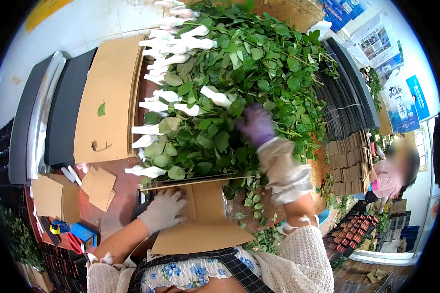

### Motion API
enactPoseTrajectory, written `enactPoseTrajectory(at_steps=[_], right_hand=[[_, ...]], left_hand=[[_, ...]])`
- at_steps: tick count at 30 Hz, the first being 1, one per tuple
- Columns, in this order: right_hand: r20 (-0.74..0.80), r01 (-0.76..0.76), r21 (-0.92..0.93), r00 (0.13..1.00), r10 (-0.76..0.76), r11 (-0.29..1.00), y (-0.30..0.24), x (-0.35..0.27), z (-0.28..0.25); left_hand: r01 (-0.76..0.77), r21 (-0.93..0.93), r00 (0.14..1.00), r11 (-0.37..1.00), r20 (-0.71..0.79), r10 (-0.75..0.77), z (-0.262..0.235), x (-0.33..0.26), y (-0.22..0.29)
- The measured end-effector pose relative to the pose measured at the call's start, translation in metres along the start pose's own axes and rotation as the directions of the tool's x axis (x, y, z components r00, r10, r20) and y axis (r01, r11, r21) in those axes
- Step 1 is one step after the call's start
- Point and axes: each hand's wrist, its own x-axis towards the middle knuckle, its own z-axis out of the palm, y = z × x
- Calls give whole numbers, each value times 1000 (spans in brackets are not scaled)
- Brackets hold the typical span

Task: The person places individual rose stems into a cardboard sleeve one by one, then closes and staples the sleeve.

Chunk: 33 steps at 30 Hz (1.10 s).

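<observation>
A big pile of leafy green flower stems lies ahead of me, their heads in white sleeves toward the left. My right hand, in a purple glove, is among the leaves near one white-sleeved head. Its fingers are blurred and partly hidden, so I cannot make out a grip. My left hand, in a pale knit glove, rests with fingers spread at the left side of a folded brown cardboard sheet in front of me. The sheet's upper edge lies beneath the near edge of the pile.
Tall brown cardboard sheets and dark boards stand at left. Red scissors lie beside a blue box. Stacked black sheets and folded cardboard are at right. Another person is farther right.
</observation>
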Motion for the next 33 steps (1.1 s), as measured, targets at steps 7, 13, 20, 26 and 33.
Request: enactPoseTrajectory(at_steps=[7,13,20,26,33], right_hand=[[-224,253,138,950,-219,958,27,-73,-3],[-170,229,-114,954,-246,967,25,-62,33],[-238,250,82,945,-225,965,36,-95,-50],[-201,181,942,978,45,282,79,-128,-121],[-71,-59,691,986,150,720,78,-94,-109]], left_hand=[[-562,-809,817,169,-512,266,-188,-56,-39],[-99,-21,822,995,-565,70,-191,105,-120],[293,154,952,944,-135,-274,-165,168,-190],[297,-219,952,929,-6,-306,-190,163,-170],[249,31,968,968,-34,-248,-199,155,-174]])
